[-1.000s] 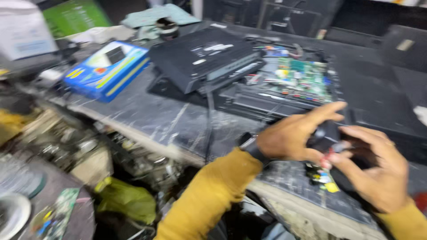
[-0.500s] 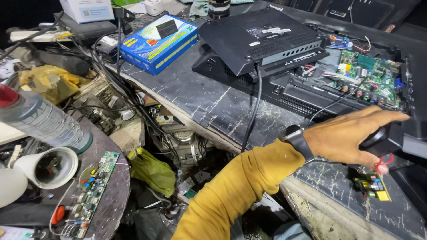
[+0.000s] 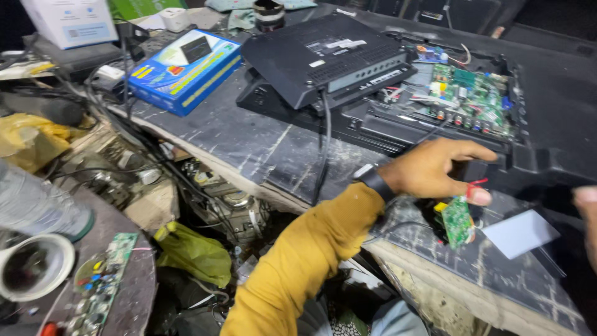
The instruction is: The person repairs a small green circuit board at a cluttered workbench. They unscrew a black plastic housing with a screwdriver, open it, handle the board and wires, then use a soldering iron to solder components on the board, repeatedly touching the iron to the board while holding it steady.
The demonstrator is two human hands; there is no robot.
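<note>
Near the table's point(image 3: 249, 143) front edge, the left hand point(image 3: 435, 171) pinches a small green circuit board point(image 3: 459, 221), ready for placing; the right hand's point(image 3: 587, 214) grip can't be told.

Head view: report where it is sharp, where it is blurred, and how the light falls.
Head view: the left hand and the small green circuit board under its thumb are fairly sharp; the right hand at the right edge is cut off and smeared; the bottle at far left is soft; light falls evenly on the scratched worktop, while the top right corner sinks into darkness.
</note>
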